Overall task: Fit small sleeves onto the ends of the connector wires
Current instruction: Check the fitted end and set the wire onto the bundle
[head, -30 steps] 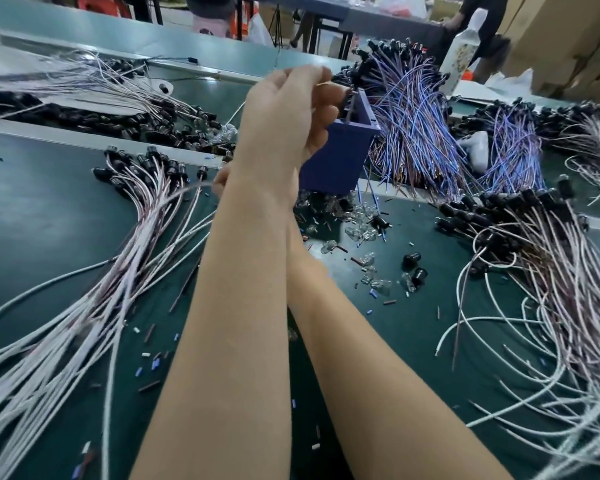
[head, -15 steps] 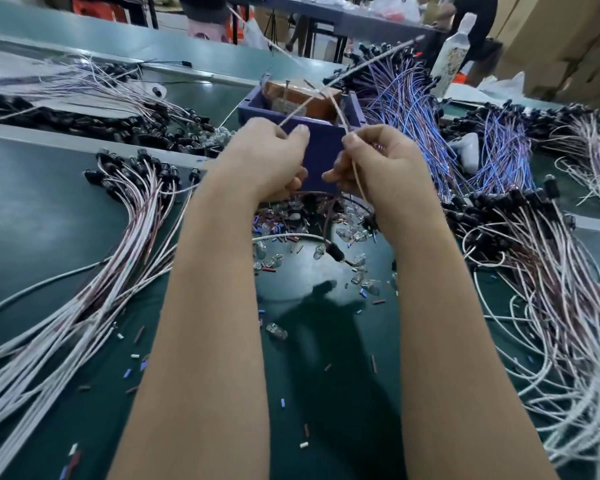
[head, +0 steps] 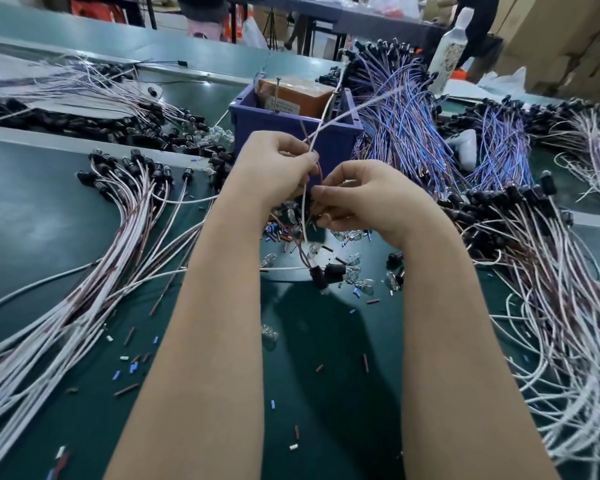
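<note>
My left hand [head: 278,168] pinches a white connector wire [head: 347,114] whose free end slants up over the purple bin. A brown wire [head: 320,174] runs beside it between my hands. My right hand [head: 361,199] has its fingers curled, pinching the wires just below the left hand; any sleeve in those fingertips is too small to see. Both wires hang down to a black connector [head: 321,279] just above the green table. Small loose sleeves [head: 278,233], red, blue and black, lie scattered under my hands.
A purple bin [head: 329,133] with an orange box stands behind my hands. White-and-brown wire bundles [head: 118,244] fan out on the left and right [head: 541,271]. Blue-purple wires [head: 399,123] pile at the back right. Small glass bulbs [head: 357,282] and sleeve bits dot the green table [head: 42,209].
My hands have come down from in front of the bin and drawn together. The right hand, first hidden behind the left arm, now pinches the wires below the left hand.
</note>
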The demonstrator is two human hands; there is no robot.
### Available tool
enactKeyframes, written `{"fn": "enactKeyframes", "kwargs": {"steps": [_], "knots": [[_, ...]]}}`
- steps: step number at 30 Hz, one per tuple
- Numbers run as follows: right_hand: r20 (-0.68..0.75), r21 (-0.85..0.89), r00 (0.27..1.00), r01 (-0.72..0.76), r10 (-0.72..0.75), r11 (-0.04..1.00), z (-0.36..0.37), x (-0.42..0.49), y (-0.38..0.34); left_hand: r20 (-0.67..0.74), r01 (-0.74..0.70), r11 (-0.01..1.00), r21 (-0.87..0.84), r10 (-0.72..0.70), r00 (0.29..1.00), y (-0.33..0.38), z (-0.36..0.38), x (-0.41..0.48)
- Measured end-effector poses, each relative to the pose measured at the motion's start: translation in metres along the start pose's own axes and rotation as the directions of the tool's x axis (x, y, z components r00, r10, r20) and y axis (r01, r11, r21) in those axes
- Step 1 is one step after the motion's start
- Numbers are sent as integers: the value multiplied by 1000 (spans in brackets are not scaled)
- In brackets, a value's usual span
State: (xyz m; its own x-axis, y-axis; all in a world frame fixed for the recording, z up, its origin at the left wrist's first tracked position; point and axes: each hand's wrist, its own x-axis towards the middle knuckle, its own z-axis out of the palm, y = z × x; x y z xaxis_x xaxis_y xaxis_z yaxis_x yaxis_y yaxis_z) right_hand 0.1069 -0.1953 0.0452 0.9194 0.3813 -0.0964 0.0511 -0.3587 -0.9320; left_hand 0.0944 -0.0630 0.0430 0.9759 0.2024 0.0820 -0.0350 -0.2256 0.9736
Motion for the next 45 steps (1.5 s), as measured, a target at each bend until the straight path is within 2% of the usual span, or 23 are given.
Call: {"fn": "enactKeyframes", "kwargs": {"steps": [5, 10, 12, 16, 20, 24, 26, 29, 31, 33, 35, 37, 38, 41, 45], "knots": [[-11, -50, 1000, -22, 21, 999, 2, 3, 2, -81, 52, 977, 206, -36, 996, -6, -11, 5], [-161, -257, 987, -42, 0, 965, -3, 5, 3, -146, 157, 943, 295, -118, 982, -8, -29, 5], [-214, -287, 977, -54, -9, 956, -5, 6, 4, -158, 167, 941, 294, -124, 980, -9, -31, 4], [-310, -114, 950, -73, 34, 991, -8, 8, 5, -80, 124, 964, 236, -108, 991, -4, -28, 2], [-338, 49, 941, 26, -8, 998, -5, 9, 2, 105, 37, 998, 43, -41, 994, 12, -22, -7], [-268, 403, 963, 88, 25, 911, 3, 9, -5, 241, -88, 996, -4, 87, 967, 17, -17, -16], [-231, 453, 972, 73, 38, 889, 3, 8, -6, 225, -151, 986, -77, 164, 961, 19, -18, -17], [-231, 330, 972, 37, 43, 943, -1, 7, -3, 51, -193, 978, -79, 198, 979, 20, -22, -12], [-183, 188, 983, 9, 26, 982, -3, 7, 0, -128, -131, 991, -17, 128, 983, 14, -27, -4], [-74, -29, 997, -8, 5, 1000, -1, 6, 3, -234, -35, 998, 61, 48, 971, 4, -32, 1], [45, -381, 999, 26, -10, 924, 2, 5, 5, -255, 76, 989, 124, -42, 966, -5, -37, 5], [173, -661, 981, 52, 85, 749, 7, 4, 7, -257, 169, 971, 171, -121, 959, -14, -40, 9], [202, -741, 967, 47, 154, 670, 9, 4, 8, -265, 201, 964, 176, -150, 952, -17, -42, 11], [204, -828, 947, 31, 249, 560, 16, 6, 11, -289, 253, 954, 159, -200, 936, -24, -43, 17], [222, -820, 948, 54, 230, 569, 17, 8, 15, -296, 265, 954, 141, -215, 931, -31, -41, 18]]}}
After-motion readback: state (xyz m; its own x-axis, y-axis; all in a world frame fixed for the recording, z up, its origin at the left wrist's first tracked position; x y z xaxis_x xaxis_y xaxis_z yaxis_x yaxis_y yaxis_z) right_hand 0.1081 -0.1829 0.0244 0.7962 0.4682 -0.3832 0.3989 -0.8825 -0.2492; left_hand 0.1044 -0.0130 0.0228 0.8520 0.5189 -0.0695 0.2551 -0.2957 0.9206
